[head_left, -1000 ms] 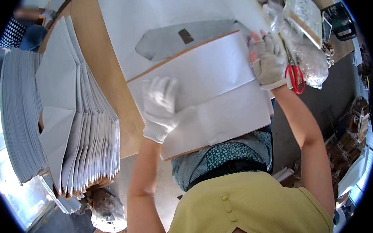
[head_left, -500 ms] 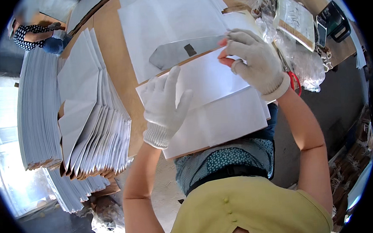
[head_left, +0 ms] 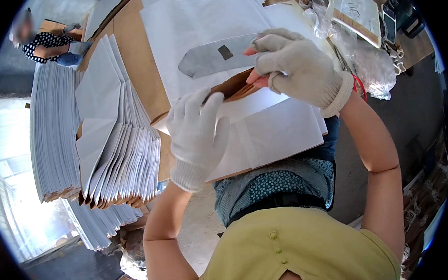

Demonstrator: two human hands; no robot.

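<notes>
- Left hand [head_left: 199,136], gloved, lies palm-down on the white paper bag [head_left: 274,132], fingers spread and pressing its upper fold, gripping nothing.
- Right hand [head_left: 293,68], gloved, pinches the bag's raised brown flap [head_left: 234,84] between bare fingertips.
- The bag lies on a brown table [head_left: 136,68], just right of a fanned stack of folded bags [head_left: 115,145].
- Beyond the bag: a grey metal template [head_left: 214,59] on white sheets.

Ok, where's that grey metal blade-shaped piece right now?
In the head view, the grey metal piece lies flat on the white paper sheet, up centre, just beyond the gloved right hand and right of the fanned stack of folded bags.
</notes>
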